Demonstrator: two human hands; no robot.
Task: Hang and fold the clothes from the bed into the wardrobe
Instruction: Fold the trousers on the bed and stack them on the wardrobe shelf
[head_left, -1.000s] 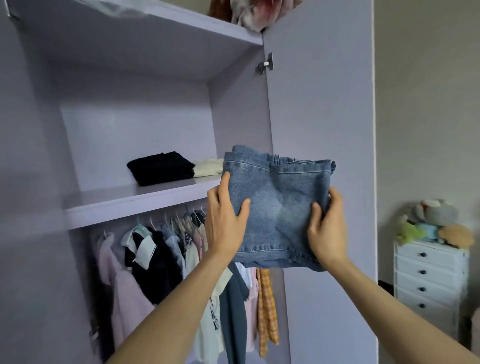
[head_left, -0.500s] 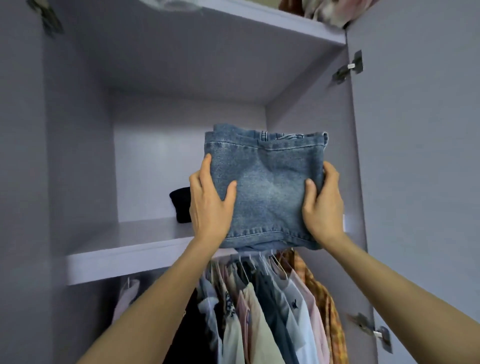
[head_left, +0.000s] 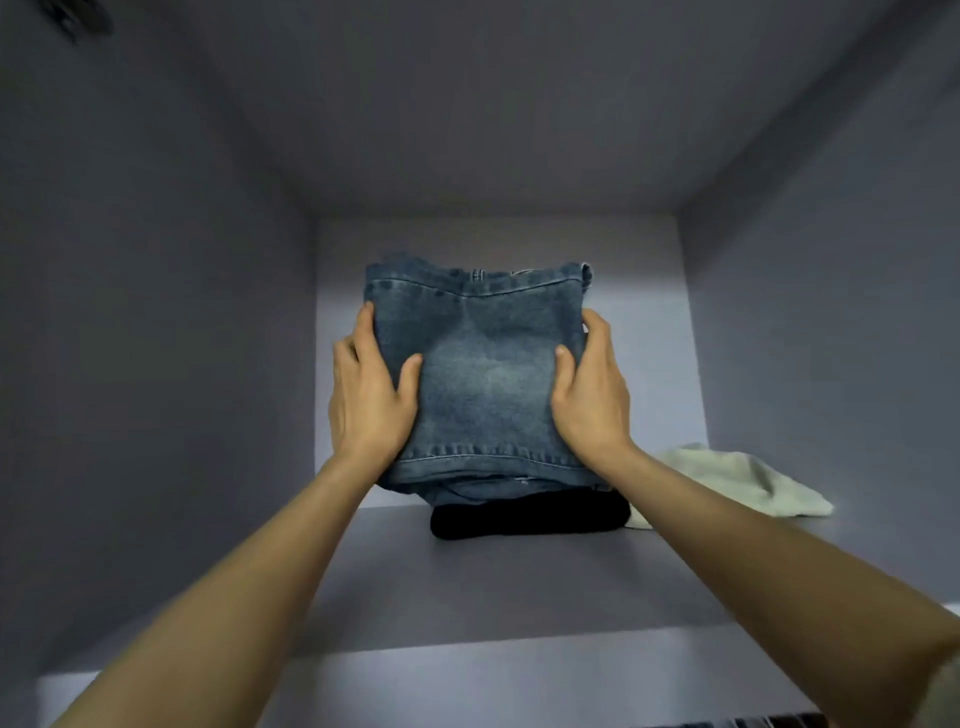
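The folded denim garment (head_left: 480, 374) is being set into the wardrobe compartment (head_left: 156, 312), so the step in hand is judged to be the putting away of a folded piece, not a hanging one. The garment is held at both sides: the left hand (head_left: 369, 395) is clamped on its left edge, thumb laid on the front face and fingers wrapped round behind, and the right hand (head_left: 592, 395) is clamped on the right edge in the same way. The bundle is held tilted, its waistband edge raised toward the back wall and its lower hem just above, perhaps touching, a folded black garment (head_left: 524, 517) that lies on the shelf (head_left: 493, 587); contact cannot be told for certain. Just beside the black piece, to the right, a pale folded cloth (head_left: 737, 480) lies on the same shelf, partly hidden by the right forearm. Nothing else is seen in this compartment. For the next move, it is judged that the denim must be lowered flat and squared upon the black piece, and both grips released together, so that the folds are not dragged open as the hands are drawn back
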